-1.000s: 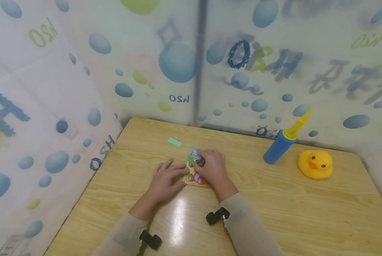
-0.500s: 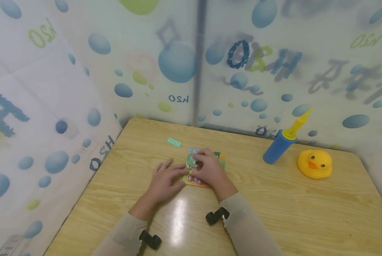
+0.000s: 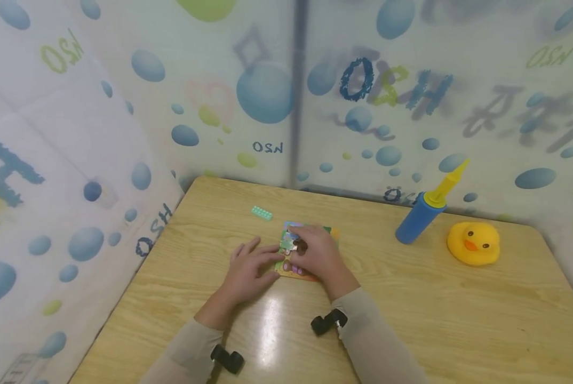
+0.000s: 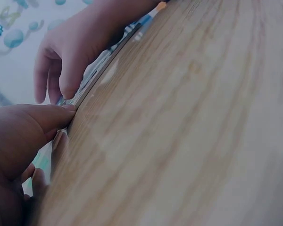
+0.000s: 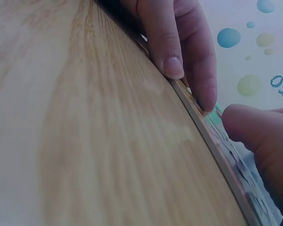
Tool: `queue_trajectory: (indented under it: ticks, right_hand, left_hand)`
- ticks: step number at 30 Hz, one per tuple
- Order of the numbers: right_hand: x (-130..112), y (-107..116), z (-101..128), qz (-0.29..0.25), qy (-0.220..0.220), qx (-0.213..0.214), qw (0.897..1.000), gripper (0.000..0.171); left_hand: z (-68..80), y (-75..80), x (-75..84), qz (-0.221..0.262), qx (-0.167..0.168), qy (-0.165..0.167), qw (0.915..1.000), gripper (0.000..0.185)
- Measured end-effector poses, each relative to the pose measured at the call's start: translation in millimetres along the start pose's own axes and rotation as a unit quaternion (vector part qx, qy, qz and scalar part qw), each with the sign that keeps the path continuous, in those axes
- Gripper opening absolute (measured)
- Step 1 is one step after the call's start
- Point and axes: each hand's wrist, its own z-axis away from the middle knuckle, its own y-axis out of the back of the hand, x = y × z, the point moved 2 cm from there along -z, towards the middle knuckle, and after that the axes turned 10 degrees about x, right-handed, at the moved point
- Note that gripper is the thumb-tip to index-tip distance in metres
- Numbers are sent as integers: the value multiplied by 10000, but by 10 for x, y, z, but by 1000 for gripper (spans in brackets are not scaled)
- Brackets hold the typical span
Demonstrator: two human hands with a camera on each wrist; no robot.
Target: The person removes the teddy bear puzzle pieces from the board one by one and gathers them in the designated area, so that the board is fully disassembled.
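A colourful cartoon jigsaw puzzle (image 3: 286, 272) lies flat on the table, partly covered by both hands. My left hand (image 3: 248, 272) rests at its left edge with fingers extended, their tips right at the border; the left wrist view shows its thumb (image 4: 56, 115) against the board's side. Over the puzzle bends my right hand (image 3: 320, 253), with index fingertip and thumb spread apart above the picture. A pale patch with green shows between them, and I cannot tell whether it is a loose piece they hold. In the right wrist view the right thumb (image 5: 240, 125) hovers close over the board.
A mint-green studded toy brick (image 3: 262, 213) lies behind the puzzle to the left. To the right, a blue hand pump (image 3: 418, 220) with a yellow nozzle stands tilted beside a yellow rubber duck (image 3: 474, 244). Bubble-printed walls (image 3: 267, 160) border the wooden table (image 3: 411, 320).
My right hand has shifted left over the puzzle and then slightly back right, uncovering its upper right corner. A green and pale patch now shows at its fingertips. The left hand stays put.
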Motion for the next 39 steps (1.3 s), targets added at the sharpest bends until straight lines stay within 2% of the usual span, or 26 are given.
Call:
queue_trajectory:
  ticks: [7, 10, 14, 19, 23, 30, 34, 39]
  right_hand:
    - [105, 180, 120, -368, 458, 488, 9971, 71]
    - [185, 266, 177, -438, 583, 729, 9947, 65]
    - [322, 380, 248, -230, 603, 950, 9934, 54]
    - [463, 525, 358, 112, 332, 828, 9959, 49]
    - [569, 663, 446, 158, 9, 666, 9977, 47]
    - [807, 918, 587, 14, -816, 265, 9963, 62]
    - [890, 1013, 646, 4, -940, 199, 9954, 58]
    - [914, 1068, 671, 101, -863, 294, 9958, 46]
  left_hand:
    - [4, 6, 5, 24, -60, 15, 10000, 39]
    - [-4, 22, 11, -8, -104, 76, 9999, 40]
    - [-20, 32, 20, -53, -117, 100, 9999, 40]
    - [-20, 14, 27, -44, -153, 106, 9998, 39]
    - [-12, 17, 35, -53, -154, 74, 9998, 39]
    - [-20, 18, 26, -62, -126, 34, 9999, 41]
    - [-15, 17, 17, -86, -158, 58, 9998, 41]
    - [-4, 15, 13, -41, -127, 90, 9999, 40]
